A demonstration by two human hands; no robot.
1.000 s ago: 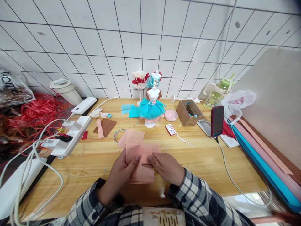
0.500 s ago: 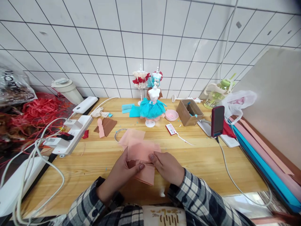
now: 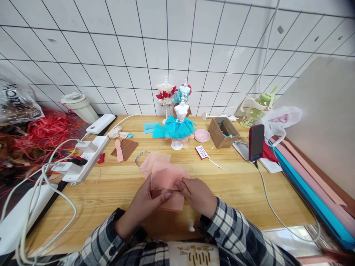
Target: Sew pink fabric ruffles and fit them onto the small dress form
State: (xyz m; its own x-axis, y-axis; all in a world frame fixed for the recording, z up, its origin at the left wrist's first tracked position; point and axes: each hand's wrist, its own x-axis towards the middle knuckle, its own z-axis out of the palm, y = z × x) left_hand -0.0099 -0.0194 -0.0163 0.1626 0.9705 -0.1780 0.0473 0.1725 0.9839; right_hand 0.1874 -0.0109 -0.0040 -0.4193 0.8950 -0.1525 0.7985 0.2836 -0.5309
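Note:
My left hand (image 3: 142,205) and my right hand (image 3: 197,195) both pinch a stack of pink tissue-like sheets (image 3: 166,177) near the wooden table's (image 3: 238,192) front edge. The top sheet is lifted and bent back over the thumbs. A second pale pink sheet (image 3: 152,160) lies just behind. Farther back stands a small white mannequin in a teal tutu (image 3: 179,127), with two other dressed mannequins (image 3: 166,94) behind it.
A white power strip (image 3: 83,157) with cables lies at the left, beside red raffia (image 3: 41,133). A brown piece and a pink strip (image 3: 123,147), a pink bowl (image 3: 202,135), a cardboard box (image 3: 223,132), a standing phone (image 3: 256,142) and paper rolls (image 3: 310,184) are on the right.
The top pink sheet has been peeled up from the stack and folded back, and the stack's near edge has drawn slightly away from me. Both hands stay in place.

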